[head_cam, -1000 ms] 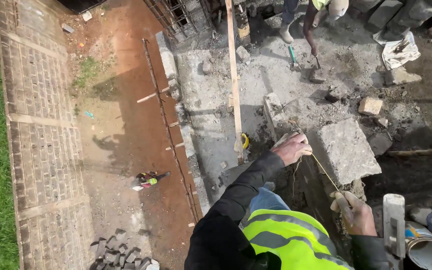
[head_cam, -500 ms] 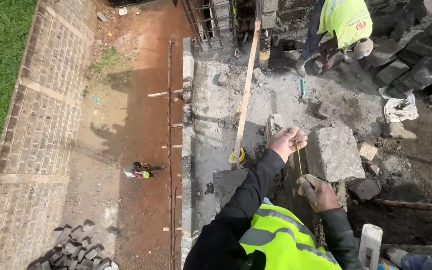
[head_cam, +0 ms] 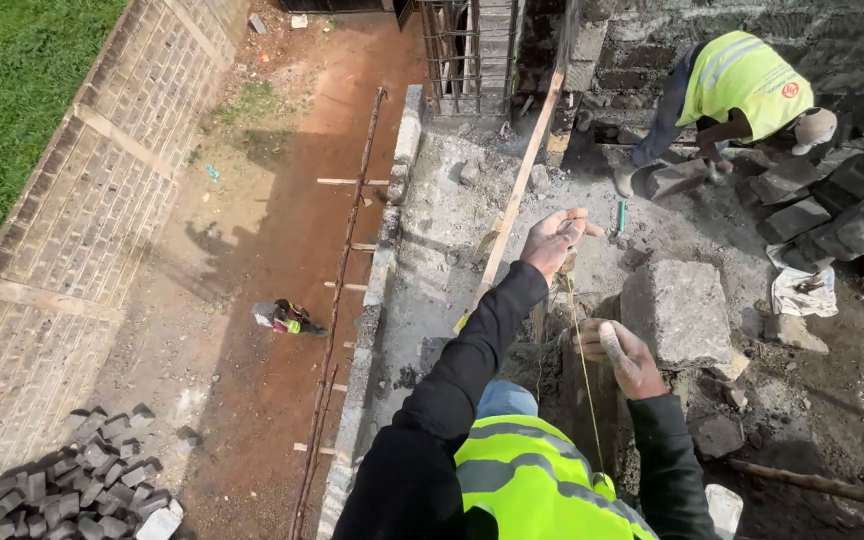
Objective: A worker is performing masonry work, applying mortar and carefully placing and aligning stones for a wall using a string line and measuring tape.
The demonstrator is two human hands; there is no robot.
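Fingers [head_cam: 620, 350] of the right hand [head_cam: 624, 357] curl shut around something small and pale, which looks like a wound bobbin of line, though the grip hides most of it. From that fist a thin yellowish string [head_cam: 582, 370] runs down toward the hi-vis vest [head_cam: 532, 480] and up to the left hand [head_cam: 555, 243], whose fingertips are pinched closed on the string's upper end with the arm in its black sleeve [head_cam: 462, 360] stretched out. Both hands hover over a dark gap in the masonry, just left of a large rough stone block [head_cam: 678, 312] lying on the mortar-strewn wall top. A long timber straightedge [head_cam: 522, 185] slants away beside the left hand, touching the concrete ledge. Beyond it a small green-handled tool [head_cam: 619, 217] lies on the grey surface. Farther off, a co-worker [head_cam: 732, 85] in a yellow vest bends over stacked dark blocks [head_cam: 822, 215] at the upper right. Well below on the left, red earth [head_cam: 272, 230] holds a wooden ladder [head_cam: 337, 300], a paved brick strip [head_cam: 82, 230] and a heap of paving bricks [head_cam: 62, 490].
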